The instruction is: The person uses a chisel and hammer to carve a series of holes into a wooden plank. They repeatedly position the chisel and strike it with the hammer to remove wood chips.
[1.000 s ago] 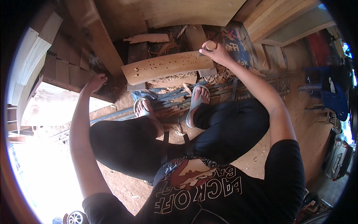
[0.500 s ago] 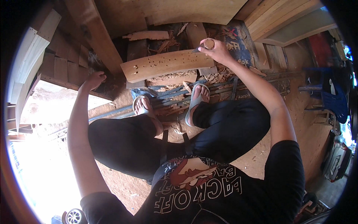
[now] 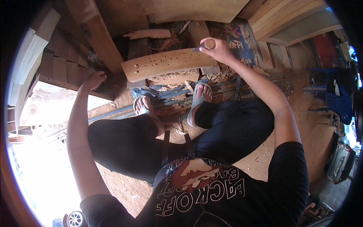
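My right hand (image 3: 220, 52) is closed around a short wooden-handled tool (image 3: 210, 44) at the right end of a curved plank. The handle's round end faces up, and a dark metal part sticks out to the left over the wood; its exact kind is not clear. Many small dark holes dot the pale plank (image 3: 162, 65), which lies crosswise on wood pieces beyond my feet. Off to the left, my left hand (image 3: 94, 80) hangs near a thick wooden beam (image 3: 96, 36), its fingers loosely bent and apart, with nothing seen in them.
Wood chips (image 3: 223, 77) and a broken strip (image 3: 147, 34) lie around the plank. Long thin rods (image 3: 170, 96) run across the ground before my sandalled feet. Stacked panels (image 3: 291, 19) stand at the far right, a blue plastic chair (image 3: 338, 96) farther right.
My right hand and the tool have shifted very slightly left over the plank. My left hand stays almost in place, its fingers a little more stretched.
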A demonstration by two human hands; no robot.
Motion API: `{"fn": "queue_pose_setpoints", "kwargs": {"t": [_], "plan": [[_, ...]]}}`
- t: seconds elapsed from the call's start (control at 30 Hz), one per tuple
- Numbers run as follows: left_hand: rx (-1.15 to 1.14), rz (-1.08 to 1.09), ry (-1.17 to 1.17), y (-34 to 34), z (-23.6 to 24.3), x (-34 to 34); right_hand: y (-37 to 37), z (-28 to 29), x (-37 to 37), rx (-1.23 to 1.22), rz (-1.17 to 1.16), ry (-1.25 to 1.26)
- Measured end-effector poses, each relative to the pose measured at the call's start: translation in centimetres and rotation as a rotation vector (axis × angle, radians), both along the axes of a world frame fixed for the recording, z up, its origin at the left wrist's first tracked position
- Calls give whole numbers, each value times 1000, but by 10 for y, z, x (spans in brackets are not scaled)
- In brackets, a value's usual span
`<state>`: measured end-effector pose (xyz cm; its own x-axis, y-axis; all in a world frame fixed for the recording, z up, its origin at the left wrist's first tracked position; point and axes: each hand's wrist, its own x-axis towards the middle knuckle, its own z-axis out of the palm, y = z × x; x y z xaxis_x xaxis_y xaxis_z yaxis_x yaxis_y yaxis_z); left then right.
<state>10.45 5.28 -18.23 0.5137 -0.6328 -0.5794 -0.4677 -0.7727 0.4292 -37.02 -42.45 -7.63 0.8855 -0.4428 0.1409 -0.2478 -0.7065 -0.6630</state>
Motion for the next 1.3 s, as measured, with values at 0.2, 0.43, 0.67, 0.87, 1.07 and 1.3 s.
{"fn": "queue_pose_setpoints", "kwargs": {"t": [0.2, 0.43, 0.67, 0.87, 1.07, 1.3], "plan": [[-47, -31, -42, -1, 4, -3, -1, 2, -2, -13, -13, 2], [38, -11, -63, -12, 34, -25, -5, -1, -2, 9, -32, 0], [55, -58, -126, -15, 44, -28, -4, 2, -5, 18, 0, 1], [24, -78, -149, -7, 30, -18, -3, 5, -3, 4, 1, 9], [45, -207, -283, -12, 33, -16, -9, 12, -5, 150, 38, 147], [17, -151, -218, -12, 37, -24, -12, 9, -6, 5, -31, 13]]}}
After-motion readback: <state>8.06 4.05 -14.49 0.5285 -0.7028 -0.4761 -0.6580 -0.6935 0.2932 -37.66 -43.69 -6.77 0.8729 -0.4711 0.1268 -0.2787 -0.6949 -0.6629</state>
